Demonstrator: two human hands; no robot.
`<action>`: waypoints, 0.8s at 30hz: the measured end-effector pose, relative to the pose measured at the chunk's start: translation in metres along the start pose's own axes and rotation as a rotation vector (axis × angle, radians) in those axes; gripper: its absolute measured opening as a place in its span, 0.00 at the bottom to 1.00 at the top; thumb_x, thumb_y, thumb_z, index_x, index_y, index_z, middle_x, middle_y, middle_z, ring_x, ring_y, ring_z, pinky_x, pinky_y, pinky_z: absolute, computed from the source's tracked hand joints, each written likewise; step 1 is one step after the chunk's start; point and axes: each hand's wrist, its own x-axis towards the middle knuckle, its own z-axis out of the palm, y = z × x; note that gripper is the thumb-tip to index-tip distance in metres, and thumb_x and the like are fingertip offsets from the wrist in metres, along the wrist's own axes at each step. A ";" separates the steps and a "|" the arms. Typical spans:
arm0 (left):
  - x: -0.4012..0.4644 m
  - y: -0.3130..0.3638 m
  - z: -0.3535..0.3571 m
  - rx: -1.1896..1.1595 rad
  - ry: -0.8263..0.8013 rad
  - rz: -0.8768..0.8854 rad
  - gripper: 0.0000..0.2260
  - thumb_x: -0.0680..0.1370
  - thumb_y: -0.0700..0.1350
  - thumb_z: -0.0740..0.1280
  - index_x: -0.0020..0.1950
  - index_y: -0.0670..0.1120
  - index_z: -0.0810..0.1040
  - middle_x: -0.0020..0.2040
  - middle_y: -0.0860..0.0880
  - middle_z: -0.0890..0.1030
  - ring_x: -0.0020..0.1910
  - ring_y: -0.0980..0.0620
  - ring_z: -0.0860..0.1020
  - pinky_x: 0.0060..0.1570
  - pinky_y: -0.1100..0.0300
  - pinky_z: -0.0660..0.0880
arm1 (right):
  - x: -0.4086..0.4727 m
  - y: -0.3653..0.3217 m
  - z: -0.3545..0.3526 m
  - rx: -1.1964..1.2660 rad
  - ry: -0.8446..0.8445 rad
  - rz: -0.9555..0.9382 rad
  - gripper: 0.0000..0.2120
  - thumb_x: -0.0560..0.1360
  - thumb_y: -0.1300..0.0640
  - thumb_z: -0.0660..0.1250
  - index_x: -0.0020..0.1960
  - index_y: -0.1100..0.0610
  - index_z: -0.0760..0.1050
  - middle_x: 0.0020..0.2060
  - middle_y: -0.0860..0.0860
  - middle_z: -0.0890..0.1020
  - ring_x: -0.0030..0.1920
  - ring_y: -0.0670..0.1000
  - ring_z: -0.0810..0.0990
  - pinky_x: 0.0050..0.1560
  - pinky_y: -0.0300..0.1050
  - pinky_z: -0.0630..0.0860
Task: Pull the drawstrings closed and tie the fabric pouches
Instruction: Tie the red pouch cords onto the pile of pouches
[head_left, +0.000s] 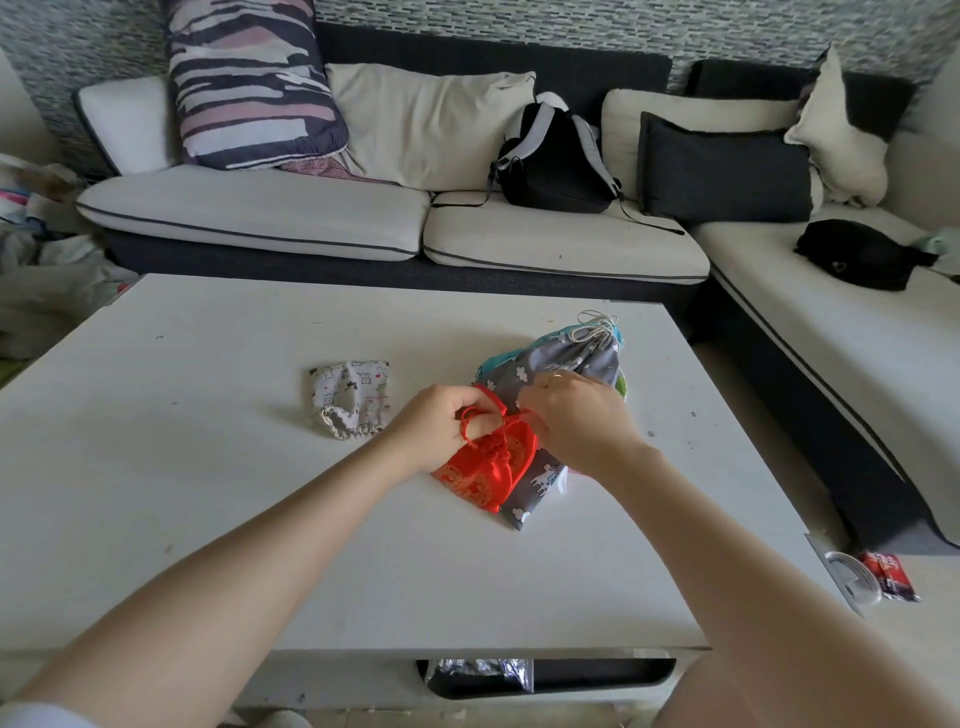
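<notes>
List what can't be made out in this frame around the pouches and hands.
- Right hand, head view: its fingertips and any cord hold are hidden behind its own back.
- Pouches under the grey pouch: only teal and green edges show; count unclear.
- Red pouch: knot state hidden by the left hand and bunched red cord.

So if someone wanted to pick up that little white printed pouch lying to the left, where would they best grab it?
Probably by the gathered, ruffled mouth of the white printed pouch, which faces the near edge of the white table. The pouch lies flat, so its body offers little to pinch, while the bunched rim stands a little proud. Come from above on the near side; that side is free, with both hands busy at the red pouch.
</notes>
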 end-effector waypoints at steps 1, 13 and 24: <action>0.000 -0.001 0.000 0.011 -0.005 -0.001 0.02 0.74 0.44 0.69 0.44 0.49 0.82 0.35 0.63 0.79 0.34 0.72 0.75 0.36 0.78 0.68 | -0.002 -0.001 0.002 -0.015 0.028 0.039 0.09 0.77 0.57 0.58 0.50 0.56 0.76 0.46 0.51 0.79 0.50 0.56 0.76 0.39 0.43 0.62; -0.003 0.002 0.008 -1.026 0.119 -0.403 0.18 0.82 0.49 0.52 0.45 0.44 0.78 0.35 0.50 0.81 0.26 0.56 0.71 0.23 0.66 0.64 | -0.001 -0.021 0.006 2.386 -0.062 0.841 0.19 0.79 0.57 0.52 0.30 0.55 0.67 0.39 0.52 0.84 0.44 0.50 0.80 0.45 0.43 0.70; 0.009 0.015 -0.006 -0.452 0.008 -0.283 0.15 0.82 0.43 0.52 0.39 0.42 0.71 0.20 0.55 0.63 0.23 0.55 0.61 0.27 0.62 0.60 | 0.012 0.003 0.011 2.215 -0.021 1.060 0.19 0.81 0.53 0.51 0.32 0.55 0.65 0.21 0.46 0.65 0.20 0.45 0.62 0.23 0.36 0.57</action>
